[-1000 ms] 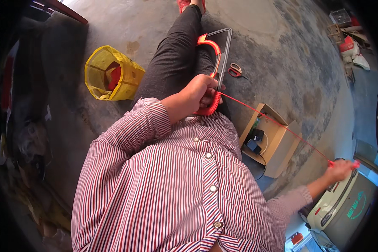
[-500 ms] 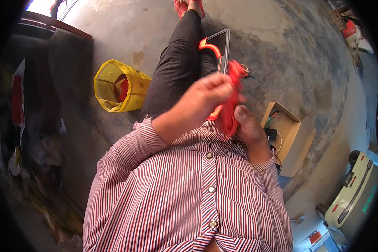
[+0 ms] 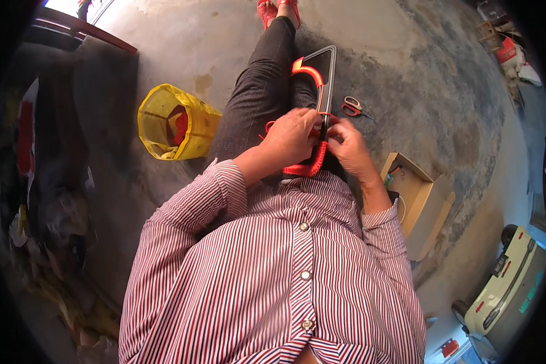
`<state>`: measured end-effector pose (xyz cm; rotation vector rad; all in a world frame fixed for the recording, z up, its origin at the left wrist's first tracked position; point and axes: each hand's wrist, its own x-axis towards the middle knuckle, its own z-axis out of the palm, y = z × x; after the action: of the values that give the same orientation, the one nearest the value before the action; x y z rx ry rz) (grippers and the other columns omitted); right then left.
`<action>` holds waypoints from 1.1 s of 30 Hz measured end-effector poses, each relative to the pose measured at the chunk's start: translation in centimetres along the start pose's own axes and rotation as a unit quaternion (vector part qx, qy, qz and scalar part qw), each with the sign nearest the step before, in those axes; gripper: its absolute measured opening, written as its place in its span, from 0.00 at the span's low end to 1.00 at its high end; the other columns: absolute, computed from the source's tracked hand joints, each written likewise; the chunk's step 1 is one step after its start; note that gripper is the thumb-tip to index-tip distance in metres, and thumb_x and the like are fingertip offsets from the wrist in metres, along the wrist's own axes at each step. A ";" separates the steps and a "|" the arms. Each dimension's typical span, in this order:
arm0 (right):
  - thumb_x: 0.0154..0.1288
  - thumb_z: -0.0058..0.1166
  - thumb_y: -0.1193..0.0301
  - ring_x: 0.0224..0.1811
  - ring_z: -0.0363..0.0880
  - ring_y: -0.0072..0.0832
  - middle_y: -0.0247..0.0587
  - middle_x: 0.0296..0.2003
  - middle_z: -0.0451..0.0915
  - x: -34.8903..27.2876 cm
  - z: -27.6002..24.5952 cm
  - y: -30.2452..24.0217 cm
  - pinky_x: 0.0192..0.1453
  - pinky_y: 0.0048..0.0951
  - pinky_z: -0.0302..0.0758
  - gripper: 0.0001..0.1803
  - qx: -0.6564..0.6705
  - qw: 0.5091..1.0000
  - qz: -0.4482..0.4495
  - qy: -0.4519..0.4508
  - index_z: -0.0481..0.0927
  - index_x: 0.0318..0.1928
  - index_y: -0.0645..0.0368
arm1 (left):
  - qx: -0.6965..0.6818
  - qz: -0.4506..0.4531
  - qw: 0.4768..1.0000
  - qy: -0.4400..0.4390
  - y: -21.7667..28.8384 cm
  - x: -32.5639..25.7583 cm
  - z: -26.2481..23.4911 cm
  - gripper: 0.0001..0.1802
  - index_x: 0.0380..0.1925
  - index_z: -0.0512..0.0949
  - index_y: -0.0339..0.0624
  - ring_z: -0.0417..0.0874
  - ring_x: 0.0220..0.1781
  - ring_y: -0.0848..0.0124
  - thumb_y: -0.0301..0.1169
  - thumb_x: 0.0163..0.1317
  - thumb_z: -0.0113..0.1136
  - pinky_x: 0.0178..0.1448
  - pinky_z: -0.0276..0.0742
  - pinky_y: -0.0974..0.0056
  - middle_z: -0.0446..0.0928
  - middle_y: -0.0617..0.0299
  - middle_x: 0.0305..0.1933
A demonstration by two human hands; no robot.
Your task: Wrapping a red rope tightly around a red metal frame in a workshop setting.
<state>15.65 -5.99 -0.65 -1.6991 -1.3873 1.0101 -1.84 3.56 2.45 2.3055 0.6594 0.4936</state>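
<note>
Cord-winding looks in hand: your left hand (image 3: 292,137) curls and your right hand (image 3: 349,149) bunches at the grey frame (image 3: 332,79) over your lap, grips too hidden to tell; next turn of red cord (image 3: 310,168) likely wants snug tension.

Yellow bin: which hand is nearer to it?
Left. The left hand is to the right of the yellow bin, apart from it; the right hand is farther right, beyond the left.
</note>
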 end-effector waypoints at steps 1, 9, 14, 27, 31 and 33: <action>0.56 0.58 0.72 0.60 0.70 0.34 0.46 0.53 0.74 -0.5 -0.8 -0.3 0.64 0.34 0.66 0.10 -0.002 1.000 0.003 -0.003 0.79 0.37 0.65 | 0.024 0.004 0.999 0.023 0.1 0.3 -0.1 0.17 0.39 0.75 0.38 0.76 0.45 0.53 0.23 0.45 0.63 0.50 0.75 0.58 0.75 0.53 0.38; 0.57 0.51 0.75 0.28 0.65 0.24 0.30 0.26 0.69 -9.6 -15.4 -2.4 0.43 0.31 0.68 0.05 0.549 0.804 -0.165 0.159 0.68 0.30 0.54 | -0.489 -0.359 0.786 -0.121 -3.0 2.0 2.3 0.27 0.51 0.71 0.34 0.73 0.46 0.70 0.21 0.45 0.53 0.56 0.66 0.69 0.72 0.63 0.39; 0.61 0.49 0.77 0.21 0.54 0.16 0.26 0.23 0.61 -13.6 -21.1 1.9 0.22 0.16 0.56 0.03 0.513 0.789 -0.124 0.316 0.70 0.34 0.55 | -0.505 -0.370 0.778 -0.058 -1.5 0.7 2.9 0.29 0.54 0.67 0.34 0.70 0.38 0.74 0.21 0.45 0.51 0.47 0.66 0.70 0.69 0.64 0.34; 0.64 0.49 0.78 0.26 0.65 0.11 0.24 0.27 0.67 -3.8 -3.1 -7.7 0.31 0.17 0.64 0.08 0.297 0.943 0.025 0.151 0.71 0.42 0.57 | -0.553 -0.374 0.744 -0.021 -0.7 0.3 3.6 0.25 0.51 0.68 0.36 0.71 0.38 0.76 0.18 0.48 0.49 0.47 0.69 0.71 0.70 0.65 0.36; 0.61 0.51 0.79 0.29 0.63 0.10 0.23 0.28 0.67 -5.2 -2.7 -10.8 0.33 0.15 0.62 0.08 0.321 0.947 0.028 0.000 0.71 0.41 0.59 | -0.541 -0.398 0.741 -0.019 -0.8 0.7 3.7 0.22 0.48 0.69 0.37 0.71 0.36 0.75 0.21 0.49 0.49 0.44 0.69 0.70 0.70 0.65 0.34; 0.60 0.52 0.79 0.29 0.63 0.10 0.23 0.29 0.67 -5.9 -1.7 -10.3 0.33 0.15 0.63 0.08 0.262 0.964 0.003 -0.052 0.71 0.41 0.59 | -0.550 -0.401 0.733 -0.015 -0.7 0.8 3.8 0.22 0.47 0.70 0.38 0.70 0.36 0.75 0.22 0.48 0.48 0.43 0.69 0.70 0.69 0.65 0.33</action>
<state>12.09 -10.07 10.07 -1.2696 -1.0494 1.3451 0.50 2.57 -0.59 0.7748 0.9193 0.2737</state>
